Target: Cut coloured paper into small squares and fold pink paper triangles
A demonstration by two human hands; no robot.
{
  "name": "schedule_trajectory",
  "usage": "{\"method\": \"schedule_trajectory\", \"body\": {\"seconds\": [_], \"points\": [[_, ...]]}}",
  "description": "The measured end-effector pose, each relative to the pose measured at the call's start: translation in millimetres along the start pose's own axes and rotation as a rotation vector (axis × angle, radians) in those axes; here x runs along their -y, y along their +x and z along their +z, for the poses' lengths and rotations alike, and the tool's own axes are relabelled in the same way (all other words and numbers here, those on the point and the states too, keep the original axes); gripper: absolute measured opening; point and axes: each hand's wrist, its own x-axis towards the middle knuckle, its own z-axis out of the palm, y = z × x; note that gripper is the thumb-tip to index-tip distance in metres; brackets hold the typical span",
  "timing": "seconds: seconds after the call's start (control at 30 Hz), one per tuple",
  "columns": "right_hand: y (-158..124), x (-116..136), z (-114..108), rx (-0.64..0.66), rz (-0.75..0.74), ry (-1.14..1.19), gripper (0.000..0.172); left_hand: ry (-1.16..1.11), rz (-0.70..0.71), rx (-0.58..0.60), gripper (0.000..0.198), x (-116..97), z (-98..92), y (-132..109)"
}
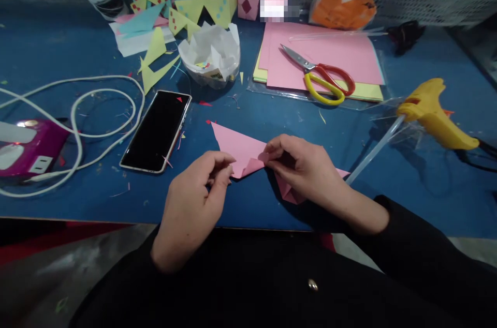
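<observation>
A piece of pink paper [243,144], with creases and folded flaps, lies near the table's front edge. My left hand [200,198] pinches its lower left edge between thumb and forefinger. At the paper's middle, my right hand [301,165] grips a small folded flap with closed fingertips. Part of the paper is hidden beneath the right hand, and a pointed corner shows past it on the right.
A phone [157,131], a white cable [77,110] and a purple power strip [33,147] lie left. Behind are scissors [318,74] on stacked pink paper [326,48], a scrap-filled bowl [213,56] and yellow cutouts [209,10]. A yellow glue gun [430,113] lies right.
</observation>
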Motion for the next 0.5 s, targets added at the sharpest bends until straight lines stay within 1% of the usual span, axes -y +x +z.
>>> {"method": "schedule_trajectory", "body": {"seconds": [0.1, 0.2, 0.27, 0.5], "points": [[0, 1, 0, 0.005, 0.004, 0.007, 0.017, 0.073, 0.089, -0.031, 0.007, -4, 9.2, -6], [0, 1, 0, 0.005, 0.004, 0.023, 0.017, 0.152, 0.136, -0.085, 0.011, -5, 16.9, -9], [-1, 0, 0, 0.002, 0.000, 0.027, 0.017, 0.190, 0.136, -0.106, 0.013, -4, 19.5, -10], [-1, 1, 0, 0.002, 0.007, 0.009, 0.015, 0.249, 0.115, -0.116, 0.016, -3, 21.7, -8]]}}
